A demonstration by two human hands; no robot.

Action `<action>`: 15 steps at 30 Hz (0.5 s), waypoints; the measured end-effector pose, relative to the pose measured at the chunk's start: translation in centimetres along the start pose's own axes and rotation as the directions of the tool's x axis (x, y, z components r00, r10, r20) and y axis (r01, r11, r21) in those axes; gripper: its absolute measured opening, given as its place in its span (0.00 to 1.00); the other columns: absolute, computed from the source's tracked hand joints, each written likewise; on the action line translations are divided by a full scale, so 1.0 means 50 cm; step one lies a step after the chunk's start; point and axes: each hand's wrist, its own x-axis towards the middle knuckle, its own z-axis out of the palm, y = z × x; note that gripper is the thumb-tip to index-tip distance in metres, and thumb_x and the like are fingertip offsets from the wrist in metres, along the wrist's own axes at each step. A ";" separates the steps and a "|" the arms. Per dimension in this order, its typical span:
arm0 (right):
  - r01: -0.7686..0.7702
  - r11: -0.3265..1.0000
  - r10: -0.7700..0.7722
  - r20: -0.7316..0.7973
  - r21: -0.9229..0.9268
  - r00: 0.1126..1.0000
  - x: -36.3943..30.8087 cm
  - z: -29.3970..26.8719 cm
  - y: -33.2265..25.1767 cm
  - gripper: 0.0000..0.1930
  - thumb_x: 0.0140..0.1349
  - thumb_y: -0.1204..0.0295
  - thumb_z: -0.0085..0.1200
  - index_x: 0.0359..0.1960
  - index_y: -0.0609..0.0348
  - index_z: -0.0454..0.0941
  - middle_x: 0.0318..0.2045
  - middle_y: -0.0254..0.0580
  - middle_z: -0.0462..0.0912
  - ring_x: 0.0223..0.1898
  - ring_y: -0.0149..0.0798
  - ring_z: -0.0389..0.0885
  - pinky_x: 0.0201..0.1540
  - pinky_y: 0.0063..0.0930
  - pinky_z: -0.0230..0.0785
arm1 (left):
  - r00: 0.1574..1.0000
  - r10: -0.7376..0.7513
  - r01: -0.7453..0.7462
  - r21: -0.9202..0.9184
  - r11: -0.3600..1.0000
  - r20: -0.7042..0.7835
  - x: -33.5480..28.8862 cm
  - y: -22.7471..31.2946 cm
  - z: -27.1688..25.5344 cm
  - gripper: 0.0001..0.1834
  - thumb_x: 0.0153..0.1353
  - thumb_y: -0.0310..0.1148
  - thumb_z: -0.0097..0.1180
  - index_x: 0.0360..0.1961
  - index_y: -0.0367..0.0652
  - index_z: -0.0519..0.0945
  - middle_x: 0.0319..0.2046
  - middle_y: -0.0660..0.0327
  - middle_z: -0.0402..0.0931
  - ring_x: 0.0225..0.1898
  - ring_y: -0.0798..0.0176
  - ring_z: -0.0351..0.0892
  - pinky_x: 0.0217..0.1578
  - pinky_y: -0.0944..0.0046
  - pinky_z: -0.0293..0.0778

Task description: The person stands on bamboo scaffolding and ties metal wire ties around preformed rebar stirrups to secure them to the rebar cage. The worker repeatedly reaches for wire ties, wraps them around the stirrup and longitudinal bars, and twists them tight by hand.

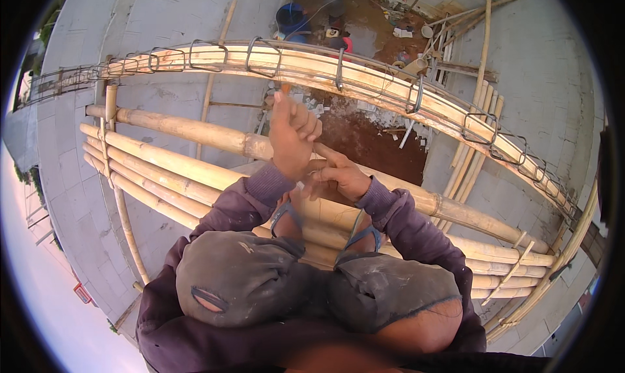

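My left hand (294, 137) is raised in front of my knees, its fingers curled in and its thumb pointing up. Just right of it and a little lower, my right hand (341, 175) has its fingers bent and pressed together, close against the left wrist. Whatever either hand holds is hidden or too small to name. Under both hands run thick bamboo poles (195, 133), and my sandaled feet (364, 237) rest on them. Beyond the hands, a long steel rebar cage (340, 68) with square stirrups lies along pale timber planks (306, 63).
Far below, a muddy floor (361, 138) is strewn with rubble, with a blue drum (291, 18) and people at the top. Grey block walls (156, 21) rise left and right. Upright bamboo poles (478, 106) lean at the right; a thin bamboo post (130, 236) stands at the left.
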 end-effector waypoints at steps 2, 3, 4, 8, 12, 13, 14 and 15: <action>0.018 0.981 -0.009 -0.046 0.192 0.999 -0.006 0.010 -0.005 0.27 0.70 0.68 0.46 0.70 0.60 0.61 0.35 0.47 0.83 0.29 0.33 0.81 0.30 0.19 0.69 | 0.998 0.022 -0.024 0.029 0.999 0.054 0.007 -0.003 -0.019 0.22 0.77 0.52 0.39 0.28 0.50 0.62 0.17 0.71 0.51 0.17 0.72 0.50 0.22 0.67 0.58; 0.032 0.957 -0.012 -0.073 0.287 0.997 -0.002 0.008 -0.012 0.25 0.71 0.68 0.45 0.69 0.61 0.62 0.32 0.45 0.83 0.26 0.30 0.80 0.27 0.17 0.66 | 0.997 0.039 -0.042 0.058 0.997 0.061 0.014 -0.005 -0.030 0.22 0.77 0.52 0.39 0.28 0.50 0.63 0.18 0.70 0.52 0.18 0.71 0.53 0.24 0.66 0.61; 0.013 0.976 0.043 -0.251 0.218 0.967 -0.011 0.007 -0.019 0.20 0.75 0.67 0.39 0.63 0.64 0.69 0.23 0.38 0.80 0.20 0.26 0.72 0.22 0.16 0.55 | 0.996 0.053 -0.059 0.087 0.994 0.067 0.023 -0.006 -0.041 0.22 0.77 0.51 0.39 0.29 0.49 0.63 0.18 0.70 0.53 0.19 0.70 0.55 0.27 0.64 0.63; 0.035 0.840 -0.261 -0.348 -0.541 0.900 0.005 -0.023 -0.069 0.15 0.74 0.63 0.47 0.49 0.60 0.80 0.22 0.41 0.80 0.19 0.35 0.73 0.24 0.26 0.60 | 0.990 0.030 -0.053 0.170 0.984 0.139 0.050 0.003 -0.050 0.20 0.78 0.50 0.38 0.37 0.45 0.70 0.21 0.67 0.63 0.25 0.66 0.67 0.39 0.60 0.69; -0.005 0.240 -0.590 -0.150 -0.971 0.793 0.004 -0.054 -0.111 0.11 0.71 0.65 0.49 0.47 0.55 0.80 0.32 0.51 0.83 0.28 0.55 0.80 0.33 0.39 0.70 | 0.991 0.136 -0.134 0.132 0.982 -0.004 0.078 0.064 -0.026 0.19 0.78 0.48 0.40 0.47 0.43 0.72 0.23 0.67 0.68 0.27 0.66 0.70 0.40 0.61 0.70; -0.027 0.213 -0.551 -0.143 -0.977 0.822 -0.001 -0.060 -0.116 0.11 0.72 0.65 0.48 0.46 0.55 0.80 0.31 0.51 0.83 0.28 0.55 0.80 0.33 0.40 0.70 | 0.989 0.125 -0.117 0.106 0.987 -0.076 0.088 0.090 -0.025 0.18 0.78 0.47 0.40 0.48 0.43 0.72 0.22 0.68 0.66 0.25 0.68 0.68 0.38 0.63 0.70; -0.047 0.184 -0.510 -0.136 -0.982 0.849 -0.007 -0.065 -0.118 0.11 0.72 0.64 0.47 0.45 0.55 0.80 0.30 0.51 0.83 0.28 0.56 0.80 0.33 0.40 0.70 | 0.985 0.155 -0.148 0.081 0.986 -0.078 0.099 0.122 -0.029 0.18 0.78 0.47 0.40 0.48 0.42 0.72 0.22 0.69 0.65 0.24 0.70 0.66 0.35 0.65 0.69; -0.078 0.151 -0.475 -0.141 -0.986 0.869 -0.011 -0.071 -0.119 0.12 0.72 0.64 0.47 0.44 0.55 0.80 0.30 0.51 0.83 0.28 0.56 0.80 0.33 0.40 0.70 | 0.979 0.191 -0.188 0.055 0.981 -0.064 0.105 0.149 -0.034 0.17 0.78 0.46 0.41 0.49 0.42 0.72 0.21 0.70 0.64 0.22 0.72 0.64 0.32 0.68 0.68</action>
